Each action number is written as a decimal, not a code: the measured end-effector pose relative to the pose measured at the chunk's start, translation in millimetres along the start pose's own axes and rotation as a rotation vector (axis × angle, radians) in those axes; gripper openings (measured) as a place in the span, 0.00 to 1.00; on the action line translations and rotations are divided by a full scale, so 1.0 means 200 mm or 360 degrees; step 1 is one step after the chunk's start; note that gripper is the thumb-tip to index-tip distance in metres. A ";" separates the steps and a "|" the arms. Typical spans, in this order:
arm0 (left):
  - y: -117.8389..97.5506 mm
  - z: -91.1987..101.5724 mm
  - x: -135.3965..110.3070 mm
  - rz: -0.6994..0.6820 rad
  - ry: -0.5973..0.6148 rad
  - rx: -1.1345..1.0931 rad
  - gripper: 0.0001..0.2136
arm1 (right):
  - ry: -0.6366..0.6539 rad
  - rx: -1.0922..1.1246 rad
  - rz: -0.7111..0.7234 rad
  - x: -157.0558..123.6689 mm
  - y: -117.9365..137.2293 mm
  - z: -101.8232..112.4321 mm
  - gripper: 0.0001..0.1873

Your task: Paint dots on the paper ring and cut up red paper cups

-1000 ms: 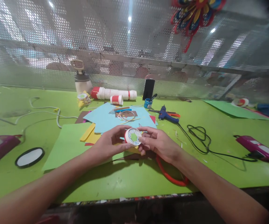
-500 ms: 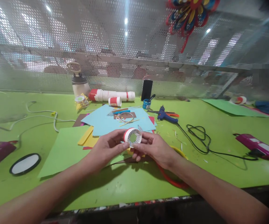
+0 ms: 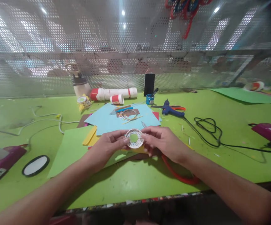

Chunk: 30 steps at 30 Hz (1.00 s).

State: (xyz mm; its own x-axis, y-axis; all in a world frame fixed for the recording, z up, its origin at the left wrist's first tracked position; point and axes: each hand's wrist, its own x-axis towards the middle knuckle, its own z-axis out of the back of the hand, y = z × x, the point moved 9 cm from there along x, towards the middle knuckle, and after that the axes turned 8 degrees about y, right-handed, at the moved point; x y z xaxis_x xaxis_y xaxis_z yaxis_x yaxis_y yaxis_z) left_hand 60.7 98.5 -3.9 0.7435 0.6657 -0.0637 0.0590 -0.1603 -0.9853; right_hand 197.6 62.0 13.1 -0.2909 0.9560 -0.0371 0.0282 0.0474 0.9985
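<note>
Between my two hands, above the front of the green table (image 3: pixel 102 193), is a small paper cup (image 3: pixel 139 144) with a white rim. Its round end faces me and shows a dotted ring around a green centre. My left hand (image 3: pixel 108 145) pinches its left edge between thumb and fingers. From the other side, my right hand (image 3: pixel 162 142) grips it, thumb on the dotted ring. Beyond my hands lie light blue sheets (image 3: pixel 104 120), with a blue pen-like tool (image 3: pixel 126 109) on top. Green paper (image 3: pixel 67 150) spreads out to the left, beside folded yellow paper (image 3: pixel 90 136).
A blue glue gun (image 3: pixel 171 111) with a black cord lies right of the sheets. Behind them are a red-and-white cup (image 3: pixel 117 99), a white tube (image 3: pixel 114 93), a phone (image 3: pixel 149 84) and a blue jar (image 3: pixel 150 99). Purple power strips (image 3: pixel 6 164) sit at both sides.
The paper cup has turned so that its dotted end faces me more squarely and its red side is hidden. My right thumb has shifted up along the ring. The camera view has moved slightly.
</note>
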 end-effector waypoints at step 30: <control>-0.03 -0.03 -0.02 -0.0055 -0.0178 0.0066 0.24 | -0.0219 -0.0591 0.0089 -0.03 0.03 -0.03 0.26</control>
State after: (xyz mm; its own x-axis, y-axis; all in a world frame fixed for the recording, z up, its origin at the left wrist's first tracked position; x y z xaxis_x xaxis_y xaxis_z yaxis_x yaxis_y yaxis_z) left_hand 61.4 93.4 3.4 0.6624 0.7479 -0.0445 0.0542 -0.1070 -0.9928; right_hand 193.7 54.9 18.6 -0.1675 0.9851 0.0379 -0.3143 -0.0898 0.9451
